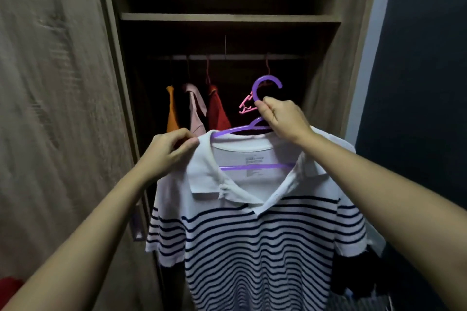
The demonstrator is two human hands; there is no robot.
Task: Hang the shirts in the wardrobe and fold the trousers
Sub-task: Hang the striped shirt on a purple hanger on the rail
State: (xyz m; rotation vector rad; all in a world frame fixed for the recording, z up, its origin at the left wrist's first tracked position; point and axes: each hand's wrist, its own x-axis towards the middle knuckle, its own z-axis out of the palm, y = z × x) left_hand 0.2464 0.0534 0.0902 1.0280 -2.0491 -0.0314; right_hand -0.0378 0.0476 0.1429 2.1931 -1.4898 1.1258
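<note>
Head view (the only view).

Task item: a white short-sleeved polo shirt with navy horizontal stripes (252, 240) sits on a purple plastic hanger (267, 79). It is held up near and centre, in front of the open brown wooden wardrobe (227, 17). It is not yet on the rail.

Right hand (283, 121): the fingers are curled round the hanger's neck just under the hook, with thumb and forefinger closed on it. Judgement: a grip at the neck carries the whole weight and leaves the hook clear above the fist, ready to go over the rail.

Left hand (169, 151): the fingers are bent, and thumb and forefinger pinch the shirt's left shoulder beside the collar, over the hanger's left end. Judgement: this seats the fabric on the hanger arm so it does not slide off on the lift. The collar lies open, and the hanger's lower bar shows through the neck opening.

Thin metal rail (227, 57): far, dim, and higher in the view than the purple hook. Hanging from it, left to right and close together, are an orange garment (171, 111), a pale pink garment (195, 108) and a red garment (218, 111). Right of these hangs a bare pink plastic hanger (246, 106). Judgement: free rail lies on the right side, so the shirt probably goes there.

Trousers: none identified. A dark garment (353, 275) hangs near right, beside the shirt's sleeve, and I cannot tell what it is.
</note>
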